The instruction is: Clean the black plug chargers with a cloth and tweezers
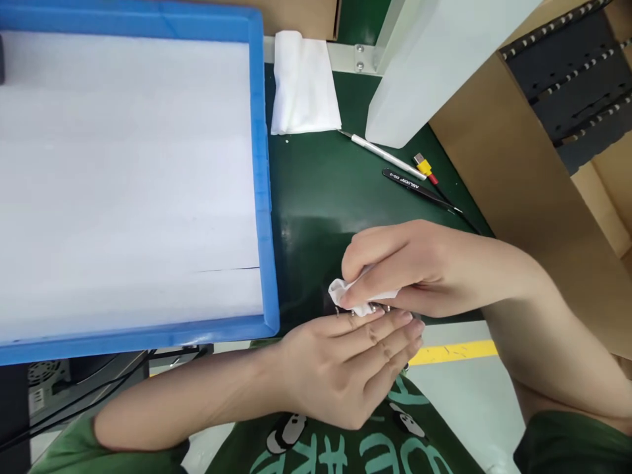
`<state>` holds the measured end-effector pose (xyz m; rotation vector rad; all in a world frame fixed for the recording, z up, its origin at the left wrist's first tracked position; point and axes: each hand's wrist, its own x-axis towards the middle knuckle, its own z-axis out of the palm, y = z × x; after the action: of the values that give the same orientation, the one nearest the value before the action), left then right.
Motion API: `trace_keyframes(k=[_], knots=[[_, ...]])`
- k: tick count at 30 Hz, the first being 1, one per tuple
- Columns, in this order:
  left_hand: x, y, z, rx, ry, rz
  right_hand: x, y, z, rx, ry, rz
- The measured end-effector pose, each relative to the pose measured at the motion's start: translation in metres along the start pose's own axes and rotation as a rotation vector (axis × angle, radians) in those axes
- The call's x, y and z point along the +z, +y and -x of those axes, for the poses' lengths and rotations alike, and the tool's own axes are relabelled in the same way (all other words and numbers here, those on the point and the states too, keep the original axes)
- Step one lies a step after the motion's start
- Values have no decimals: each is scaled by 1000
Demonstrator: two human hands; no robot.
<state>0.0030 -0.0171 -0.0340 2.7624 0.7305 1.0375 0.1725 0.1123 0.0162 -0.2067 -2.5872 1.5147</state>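
Observation:
My right hand (399, 266) is closed in a pinch around a crumpled white wiping cloth (340, 289). The cloth presses down right beside the index finger of my left hand (345, 362). That left hand lies along the front edge of the green table, fingers stretched out and close together, its thumb hidden. It grips a dark, thin part (328, 301), mostly covered by both hands and the cloth. Small shiny metal bits show along this part, under the cloth; its exact kind cannot be made out.
A blue-rimmed tray (264, 197) with a white liner fills the left. Behind lie a folded white cloth (306, 85), a craft knife (388, 155), black tweezers (419, 187) and a USB plug (423, 164). A cardboard box (533, 178) with dark panels stands right, near a white translucent sheet (434, 59).

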Motion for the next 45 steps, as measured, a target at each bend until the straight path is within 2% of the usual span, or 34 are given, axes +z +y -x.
trace_keyframes(k=[4, 9, 14, 17, 19, 23, 29, 33, 38, 39, 41, 43, 45], knots=[[4, 1, 1, -10, 52, 11, -5, -2, 1, -7, -35, 29], [6, 2, 0, -12, 54, -14, -5, -5, 8, -1, 22, 66], [5, 2, 0, -25, 67, -33, -5, -5, 4, 50, -73, 90], [4, 2, 1, -34, 54, -1, 1, 0, -5, 16, 90, 55], [4, 2, 1, -37, 32, 15, 6, 3, -10, -14, 126, 26], [3, 2, -1, -48, 26, 15, 9, 4, -15, -26, -35, 50], [3, 5, -1, -75, 3, 20, 5, 2, -11, -20, -37, 73], [3, 5, 0, -60, 13, -1, 3, 1, -5, 36, -38, 86], [2, 3, -1, -37, 34, -19, -11, -7, 12, 61, -79, 160], [2, 3, -1, -34, 32, -22, -13, -9, 17, 65, -56, 177], [2, 3, -1, -32, 31, -24, -14, -11, 25, 73, 71, 196], [3, 3, -1, -39, 40, -18, -8, -10, 32, 71, 217, 169], [6, 3, 0, -39, 58, -13, 2, -6, 36, 75, 266, 115]])
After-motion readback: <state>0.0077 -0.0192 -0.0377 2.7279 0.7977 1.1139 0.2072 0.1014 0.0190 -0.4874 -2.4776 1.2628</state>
